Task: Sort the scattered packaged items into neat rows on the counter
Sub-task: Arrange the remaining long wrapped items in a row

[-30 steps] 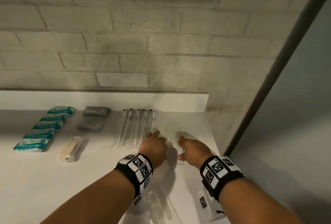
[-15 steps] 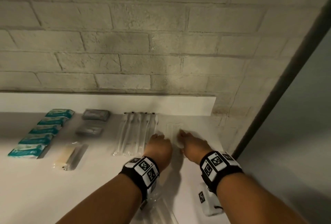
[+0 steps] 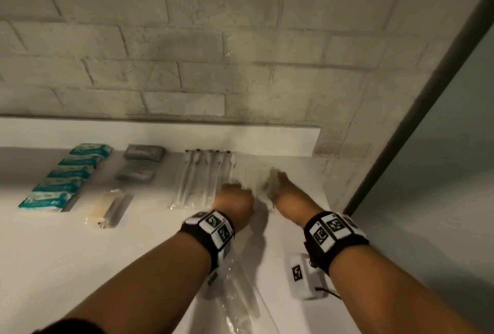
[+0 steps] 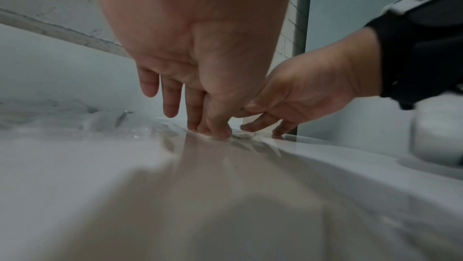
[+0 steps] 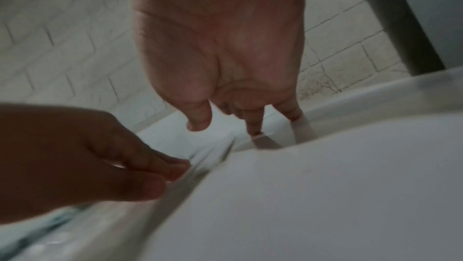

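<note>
Both hands are squaring a clear packet into the row at the table's back right corner, beside the toothbrushes. The left hand pinches its near edge; the right hand presses it with straight fingers. Next, probably, let go and fetch the loose clear packets by the front edge.

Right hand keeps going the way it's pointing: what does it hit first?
Probably the white raised ledge under the brick wall. The right hand points toward it across the clear plastic packet it touches; depth is unclear.
</note>
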`<state>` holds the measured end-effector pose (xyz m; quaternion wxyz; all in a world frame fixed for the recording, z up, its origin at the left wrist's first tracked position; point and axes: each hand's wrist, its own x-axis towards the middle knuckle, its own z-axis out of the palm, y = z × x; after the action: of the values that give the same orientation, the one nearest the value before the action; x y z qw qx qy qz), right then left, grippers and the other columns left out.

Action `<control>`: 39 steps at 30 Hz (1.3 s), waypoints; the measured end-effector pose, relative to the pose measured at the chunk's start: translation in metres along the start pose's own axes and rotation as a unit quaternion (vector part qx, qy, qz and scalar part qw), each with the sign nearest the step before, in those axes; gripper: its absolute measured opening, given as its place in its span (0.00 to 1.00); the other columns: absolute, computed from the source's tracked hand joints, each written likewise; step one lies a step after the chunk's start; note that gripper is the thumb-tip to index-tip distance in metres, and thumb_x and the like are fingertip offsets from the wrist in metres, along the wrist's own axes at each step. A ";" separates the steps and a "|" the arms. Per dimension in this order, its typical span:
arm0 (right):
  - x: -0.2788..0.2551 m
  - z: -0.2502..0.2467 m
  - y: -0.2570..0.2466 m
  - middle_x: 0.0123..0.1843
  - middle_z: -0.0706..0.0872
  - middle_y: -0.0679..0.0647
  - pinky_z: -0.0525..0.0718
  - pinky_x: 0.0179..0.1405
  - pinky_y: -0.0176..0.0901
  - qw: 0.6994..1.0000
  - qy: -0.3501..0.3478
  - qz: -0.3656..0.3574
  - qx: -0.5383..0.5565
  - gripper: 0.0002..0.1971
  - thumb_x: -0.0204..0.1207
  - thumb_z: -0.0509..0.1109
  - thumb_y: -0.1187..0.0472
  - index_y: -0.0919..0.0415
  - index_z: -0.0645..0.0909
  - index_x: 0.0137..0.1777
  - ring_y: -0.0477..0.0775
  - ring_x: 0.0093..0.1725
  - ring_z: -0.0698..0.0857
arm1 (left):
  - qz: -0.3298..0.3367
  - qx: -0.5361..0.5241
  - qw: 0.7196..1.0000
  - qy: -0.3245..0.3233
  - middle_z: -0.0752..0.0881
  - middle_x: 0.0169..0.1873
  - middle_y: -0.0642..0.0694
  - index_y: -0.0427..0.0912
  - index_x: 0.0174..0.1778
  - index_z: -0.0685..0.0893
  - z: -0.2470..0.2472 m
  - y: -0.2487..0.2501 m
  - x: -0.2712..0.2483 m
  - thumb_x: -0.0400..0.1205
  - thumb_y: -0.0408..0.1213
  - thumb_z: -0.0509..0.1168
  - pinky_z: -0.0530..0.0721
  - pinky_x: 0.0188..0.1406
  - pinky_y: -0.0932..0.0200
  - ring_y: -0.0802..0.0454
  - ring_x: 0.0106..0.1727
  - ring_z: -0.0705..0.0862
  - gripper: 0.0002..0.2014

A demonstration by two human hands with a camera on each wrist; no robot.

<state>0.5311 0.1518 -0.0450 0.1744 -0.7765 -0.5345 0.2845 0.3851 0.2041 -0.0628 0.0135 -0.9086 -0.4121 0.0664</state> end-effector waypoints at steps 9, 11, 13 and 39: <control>-0.118 0.045 -0.060 0.62 0.77 0.58 0.82 0.59 0.57 0.932 -0.183 -0.026 -0.312 0.44 0.61 0.76 0.33 0.59 0.69 0.70 0.62 0.60 0.81 | 0.018 0.071 0.995 -0.069 0.81 0.67 0.40 0.39 0.68 0.78 -0.016 -0.002 0.007 0.84 0.42 0.57 0.70 0.69 0.48 0.41 0.74 0.72 0.19; -0.116 0.049 -0.061 0.62 0.80 0.59 0.83 0.59 0.56 0.925 -0.200 -0.016 -0.322 0.38 0.66 0.77 0.40 0.63 0.72 0.69 0.63 0.59 0.82 | 0.028 0.076 0.995 -0.064 0.83 0.63 0.40 0.40 0.64 0.80 -0.018 -0.003 0.006 0.84 0.41 0.55 0.74 0.63 0.50 0.41 0.69 0.76 0.17; -0.107 0.044 -0.055 0.59 0.85 0.57 0.84 0.58 0.53 0.929 -0.214 -0.023 -0.300 0.26 0.70 0.77 0.49 0.62 0.80 0.65 0.61 0.57 0.85 | 0.033 0.061 0.996 -0.057 0.84 0.62 0.42 0.41 0.63 0.81 -0.019 -0.005 0.004 0.84 0.41 0.55 0.77 0.60 0.51 0.41 0.67 0.78 0.16; -0.017 -0.015 0.028 0.87 0.44 0.49 0.49 0.81 0.63 0.966 -0.095 -0.004 -0.240 0.34 0.82 0.56 0.62 0.52 0.46 0.85 0.54 0.85 0.47 | 0.080 -0.081 0.986 -0.121 0.65 0.80 0.40 0.40 0.78 0.67 -0.034 0.018 0.010 0.86 0.39 0.57 0.65 0.76 0.55 0.44 0.80 0.67 0.23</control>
<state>0.5563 0.1264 -0.0451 -0.0677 -0.7630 -0.6041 0.2197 0.4101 0.2008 -0.0322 -0.1156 -0.9221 -0.3405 0.1426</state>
